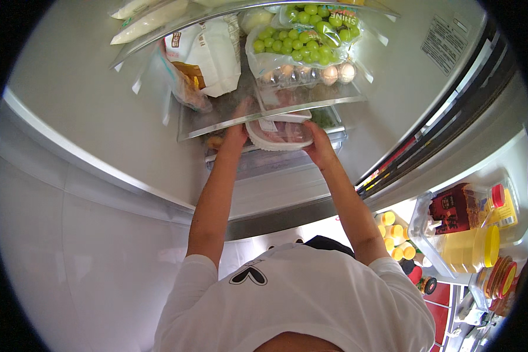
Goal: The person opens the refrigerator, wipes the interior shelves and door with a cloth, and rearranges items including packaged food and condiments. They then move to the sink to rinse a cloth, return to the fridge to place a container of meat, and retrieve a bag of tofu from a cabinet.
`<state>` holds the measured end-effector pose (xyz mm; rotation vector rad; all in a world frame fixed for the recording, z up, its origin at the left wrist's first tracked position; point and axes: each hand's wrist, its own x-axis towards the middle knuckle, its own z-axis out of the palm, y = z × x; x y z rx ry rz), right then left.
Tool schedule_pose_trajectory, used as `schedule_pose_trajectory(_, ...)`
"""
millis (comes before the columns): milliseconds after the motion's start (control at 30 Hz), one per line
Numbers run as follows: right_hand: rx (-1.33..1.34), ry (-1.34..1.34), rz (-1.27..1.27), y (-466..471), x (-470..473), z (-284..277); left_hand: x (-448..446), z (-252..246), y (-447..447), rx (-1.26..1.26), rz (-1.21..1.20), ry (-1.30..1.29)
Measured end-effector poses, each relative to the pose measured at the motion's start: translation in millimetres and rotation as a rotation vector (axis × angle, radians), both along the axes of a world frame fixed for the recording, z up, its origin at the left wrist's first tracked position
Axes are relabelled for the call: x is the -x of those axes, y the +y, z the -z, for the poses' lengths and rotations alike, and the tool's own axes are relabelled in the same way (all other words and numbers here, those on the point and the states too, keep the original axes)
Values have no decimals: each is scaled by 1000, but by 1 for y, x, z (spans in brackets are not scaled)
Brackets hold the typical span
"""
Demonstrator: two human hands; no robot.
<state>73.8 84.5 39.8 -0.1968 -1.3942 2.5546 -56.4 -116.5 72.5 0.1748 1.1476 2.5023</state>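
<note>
Below the front edge of a glass refrigerator shelf is a white tray of pinkish packaged meat, wrapped in clear film with a label. My left hand grips its left side, and its fingers show blurred through the glass. On the right side, my right hand holds the tray's rim, thumb near the top edge. Another white tray lies just behind it, partly hidden by the shelf edge. Under the meat tray is a clear plastic drawer, largely covered by my hands and the tray.
On the glass shelf stand a white paper-like bag, a zip bag, eggs in a clear carton and bagged green grapes. An upper shelf overhangs these. At right, the open door's bin holds bottles and jars.
</note>
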Motion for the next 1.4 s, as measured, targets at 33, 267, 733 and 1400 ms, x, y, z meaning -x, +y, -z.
schedule_pose_trajectory(33,-9,2,-16,7,11,-1,2,-5,1,25,5,-32)
schedule_pose_trajectory(267,-140,-84,100,29,52,4,23,-4,-15,837,-114,159)
schedule_pose_trajectory(733,-853,114,903,2,35,36,-113,63,13,925,-733,1001)
schedule_pose_trajectory(1400,-1177,175,641,-24,-104,69,-110,69,21,1068,-713,1033)
